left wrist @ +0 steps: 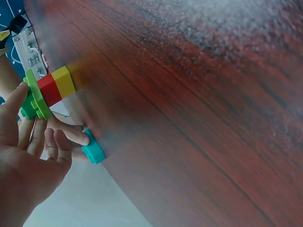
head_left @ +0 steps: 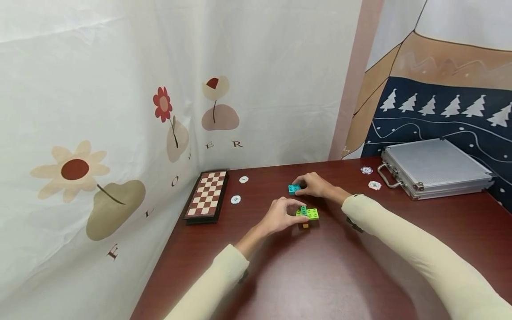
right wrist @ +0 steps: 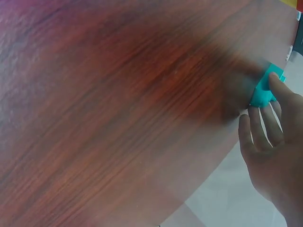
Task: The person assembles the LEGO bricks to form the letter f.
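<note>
My left hand (head_left: 282, 214) pinches a small stack of toy building bricks (head_left: 313, 214) between thumb and fingers. The stack has a lime green studded brick on a red brick (left wrist: 49, 90) and a yellow brick (left wrist: 63, 82), with a small darker green brick (head_left: 303, 210) on top. Farther back, my right hand (head_left: 314, 184) grips a teal toy brick (head_left: 294, 189) with studs up, close over the table. In the right wrist view its thumb lies on one side of the teal brick (right wrist: 266, 86) and the fingertips are at the other.
A checkered game board (head_left: 206, 194) lies at the left edge of the dark red table (head_left: 304, 275). Poker chips (head_left: 236, 199) are scattered near the back, two by the board and two by a silver case (head_left: 438, 166) at right. Printed curtains (head_left: 276, 89) stand behind.
</note>
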`<state>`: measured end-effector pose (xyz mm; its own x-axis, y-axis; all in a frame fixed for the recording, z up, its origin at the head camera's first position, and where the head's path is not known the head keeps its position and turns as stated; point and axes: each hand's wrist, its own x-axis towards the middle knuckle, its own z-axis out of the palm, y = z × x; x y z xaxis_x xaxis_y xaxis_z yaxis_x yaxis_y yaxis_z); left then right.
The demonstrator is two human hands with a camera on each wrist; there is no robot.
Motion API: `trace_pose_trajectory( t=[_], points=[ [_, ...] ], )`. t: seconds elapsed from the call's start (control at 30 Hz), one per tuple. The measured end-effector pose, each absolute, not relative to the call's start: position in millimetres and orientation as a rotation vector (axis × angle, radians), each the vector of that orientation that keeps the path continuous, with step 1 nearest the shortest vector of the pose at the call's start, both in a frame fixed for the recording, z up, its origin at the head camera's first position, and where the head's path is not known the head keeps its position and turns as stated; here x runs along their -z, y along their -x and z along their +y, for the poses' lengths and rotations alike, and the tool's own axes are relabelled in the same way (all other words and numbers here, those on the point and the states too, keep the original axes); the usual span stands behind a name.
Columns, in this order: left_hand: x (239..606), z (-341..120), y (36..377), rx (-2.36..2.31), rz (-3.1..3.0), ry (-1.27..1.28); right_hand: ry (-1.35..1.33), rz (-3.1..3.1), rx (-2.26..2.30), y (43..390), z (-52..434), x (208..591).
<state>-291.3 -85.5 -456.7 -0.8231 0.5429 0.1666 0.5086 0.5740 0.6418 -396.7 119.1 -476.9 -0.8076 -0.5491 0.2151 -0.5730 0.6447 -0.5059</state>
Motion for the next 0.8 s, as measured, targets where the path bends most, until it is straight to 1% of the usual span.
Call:
trace_pose_trajectory(
  t=[0.17,0.43,0.8],
  points=[
    [456.3,-84.1,292.0,-1.083,2.755,-0.927,-0.950,-2.822,-0.876,393.9,124.0,471.6],
    [456.0,-83.2,290.8,-1.085,2.756,-0.855,-0.964,-2.798,-0.885,385.5,133.3,461.5],
    [456.4,-84.7,291.1,-1.074,2.767,-0.836,-1.041,-2.723,-0.946,365.7,148.8,434.9]
  ],
)
